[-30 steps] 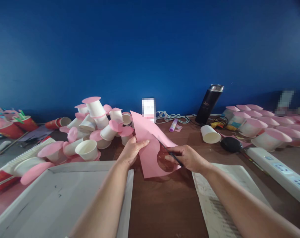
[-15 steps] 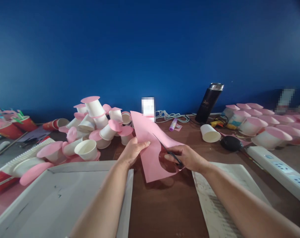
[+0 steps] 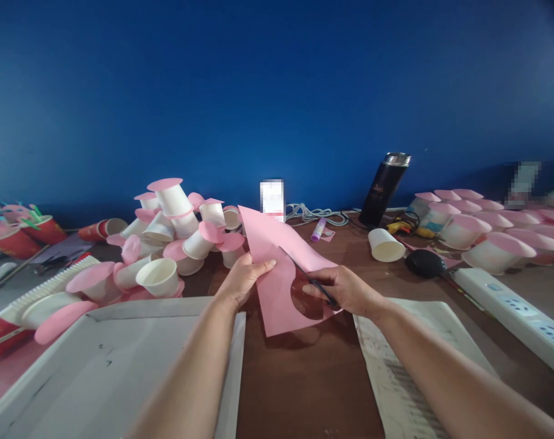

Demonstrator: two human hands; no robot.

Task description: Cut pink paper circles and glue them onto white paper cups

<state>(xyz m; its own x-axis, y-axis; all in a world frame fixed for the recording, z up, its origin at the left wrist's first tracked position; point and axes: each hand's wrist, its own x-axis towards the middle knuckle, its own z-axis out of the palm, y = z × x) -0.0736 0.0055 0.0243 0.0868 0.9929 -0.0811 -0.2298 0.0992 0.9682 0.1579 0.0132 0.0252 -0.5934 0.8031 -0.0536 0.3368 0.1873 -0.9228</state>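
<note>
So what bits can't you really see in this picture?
Head view only:
- The black scissors: their handles are hidden inside the right hand, and the blades are too thin to tell open from shut.
- The white card behind the pink paper sheet that the left hand holds: blurred out.
- The writing on the black metal flask: too small.
- The white power strip: cut off by the right edge.

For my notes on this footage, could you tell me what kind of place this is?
Probably a craft worktable against a blue wall: a heap of paper cups capped with pink discs, the left hand holding pink paper that the right hand cuts with scissors, and a glue stick.
</note>
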